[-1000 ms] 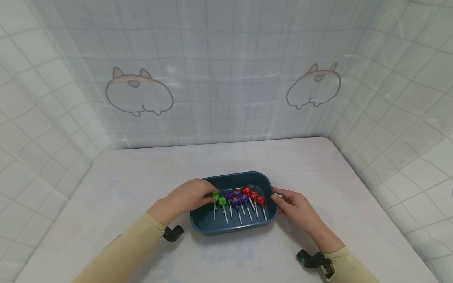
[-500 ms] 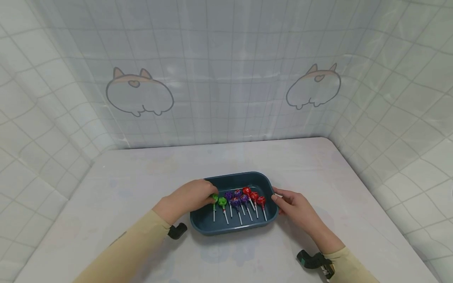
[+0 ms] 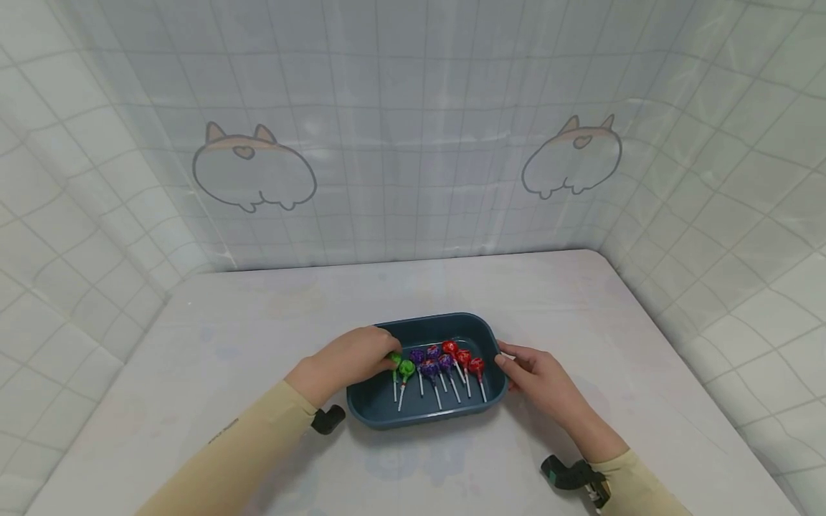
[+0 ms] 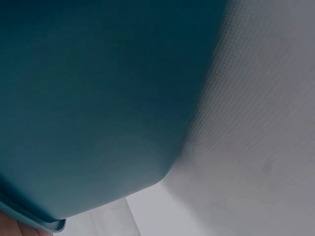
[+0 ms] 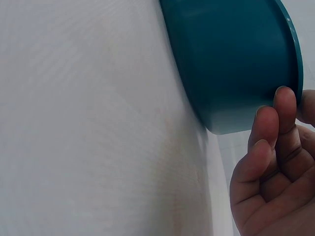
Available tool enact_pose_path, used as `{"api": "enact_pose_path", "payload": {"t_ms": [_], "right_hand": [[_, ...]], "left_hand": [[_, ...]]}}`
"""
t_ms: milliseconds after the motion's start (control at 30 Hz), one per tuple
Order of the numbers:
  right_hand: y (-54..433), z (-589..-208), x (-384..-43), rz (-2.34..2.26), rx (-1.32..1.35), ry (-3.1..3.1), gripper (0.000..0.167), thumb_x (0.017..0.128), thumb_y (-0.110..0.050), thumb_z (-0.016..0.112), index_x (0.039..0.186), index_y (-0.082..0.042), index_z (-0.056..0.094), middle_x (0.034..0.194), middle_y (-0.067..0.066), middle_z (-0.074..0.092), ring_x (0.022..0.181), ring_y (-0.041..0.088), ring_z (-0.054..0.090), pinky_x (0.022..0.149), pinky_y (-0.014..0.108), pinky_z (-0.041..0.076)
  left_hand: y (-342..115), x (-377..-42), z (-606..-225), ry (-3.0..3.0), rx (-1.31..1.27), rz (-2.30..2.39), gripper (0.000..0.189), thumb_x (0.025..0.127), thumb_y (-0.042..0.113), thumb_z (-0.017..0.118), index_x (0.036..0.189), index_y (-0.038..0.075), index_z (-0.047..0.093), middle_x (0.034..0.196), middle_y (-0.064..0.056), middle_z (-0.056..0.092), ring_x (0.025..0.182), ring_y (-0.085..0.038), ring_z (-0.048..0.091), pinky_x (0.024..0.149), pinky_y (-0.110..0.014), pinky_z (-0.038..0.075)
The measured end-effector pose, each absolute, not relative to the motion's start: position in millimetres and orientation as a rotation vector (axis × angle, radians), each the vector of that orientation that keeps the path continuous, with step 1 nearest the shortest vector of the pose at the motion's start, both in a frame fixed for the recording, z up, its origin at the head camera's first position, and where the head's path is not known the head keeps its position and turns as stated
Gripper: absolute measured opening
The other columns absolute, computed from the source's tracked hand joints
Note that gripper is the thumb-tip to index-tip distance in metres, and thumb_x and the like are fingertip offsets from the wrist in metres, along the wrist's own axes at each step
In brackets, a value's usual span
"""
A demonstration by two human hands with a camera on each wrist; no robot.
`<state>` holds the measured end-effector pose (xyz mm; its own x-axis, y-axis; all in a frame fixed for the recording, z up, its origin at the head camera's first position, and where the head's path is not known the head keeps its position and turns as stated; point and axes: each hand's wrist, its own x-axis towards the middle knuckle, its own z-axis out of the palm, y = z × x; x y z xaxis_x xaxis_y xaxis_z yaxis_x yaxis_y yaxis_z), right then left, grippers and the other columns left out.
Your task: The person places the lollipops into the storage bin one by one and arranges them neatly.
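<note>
Several wrapped lollipops lie in a dark blue-green plastic tray (image 3: 419,418). My left hand (image 3: 348,360) reaches over its left side and pinches a green lollipop (image 3: 396,357), partly hidden by the fingers. Just right of that one lies another green lollipop (image 3: 406,370). Purple lollipops (image 3: 429,369) fill the middle, and red lollipops (image 3: 476,365) sit at the right. My right hand (image 3: 542,376) holds the tray's right rim between thumb and fingers. In the right wrist view, the fingertips (image 5: 266,120) press the tray's outer wall from below the rim.
The tray stands on a white-covered table (image 3: 258,308). A tiled-pattern curtain (image 3: 413,158) with two cartoon animal drawings closes off the back, and similar sheets rise at both sides. A black wrist device (image 3: 568,473) sits near the right sleeve.
My left hand has shifted slightly right with the green lollipop. The neighbouring green lollipop's stick has swung left at its lower end. The right hand and tray stay still.
</note>
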<state>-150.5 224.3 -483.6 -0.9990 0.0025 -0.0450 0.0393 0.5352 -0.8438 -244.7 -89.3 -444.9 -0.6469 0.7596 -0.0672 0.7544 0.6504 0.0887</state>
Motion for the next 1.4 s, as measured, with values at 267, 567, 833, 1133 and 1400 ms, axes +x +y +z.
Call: {"api": "enact_pose_path", "payload": {"t_ms": [267,567,833,1133,1400], "right_hand": [[224,-484,-151,-1.491,0.03,2.725,0.044,0.097,-0.033,0.065,0.136,-0.012,0.061,0.073,0.003,0.064,0.069,0.023,0.06,0.062,0.033,0.053],[223,-484,-150,-1.47,0.045,2.749,0.043,0.097,-0.033,0.066,0.135,-0.014,0.062,0.072,0.002,0.063,0.068,0.021,0.059,0.06,0.032,0.052],[223,-483,-150,-1.456,0.033,2.773,0.044,0.097,-0.034,0.066,0.135,-0.014,0.062,0.071,0.001,0.064,0.068,0.022,0.06,0.061,0.032,0.052],[224,-482,-151,-1.448,0.056,2.77,0.045,0.097,-0.037,0.065,0.136,-0.015,0.061,0.073,0.002,0.064,0.069,0.022,0.06,0.061,0.032,0.052],[232,-480,-151,-1.435,0.076,2.786,0.056,0.096,-0.053,0.058,0.138,-0.015,0.059,0.079,0.001,0.065,0.073,0.019,0.062,0.067,0.032,0.053]], "left_hand": [[-89,-244,-446,2.757,1.252,0.072,0.015,0.09,0.024,0.075,0.101,0.013,0.076,0.089,0.007,0.07,0.076,-0.006,0.06,0.076,-0.029,0.054],[-92,-240,-444,2.777,1.267,0.035,0.014,0.09,0.022,0.075,0.101,0.014,0.075,0.089,0.006,0.068,0.078,-0.008,0.06,0.077,-0.029,0.053],[-94,-236,-439,2.813,1.287,0.003,0.015,0.089,0.021,0.077,0.101,0.012,0.075,0.089,0.004,0.068,0.08,-0.009,0.06,0.078,-0.029,0.053],[-94,-235,-440,2.831,1.275,0.003,0.018,0.088,0.02,0.077,0.104,0.012,0.075,0.093,0.004,0.068,0.084,-0.01,0.061,0.079,-0.029,0.053],[-100,-233,-433,2.819,1.257,0.099,0.023,0.089,0.019,0.076,0.111,0.012,0.074,0.103,0.001,0.069,0.096,-0.013,0.064,0.086,-0.032,0.053]]}}
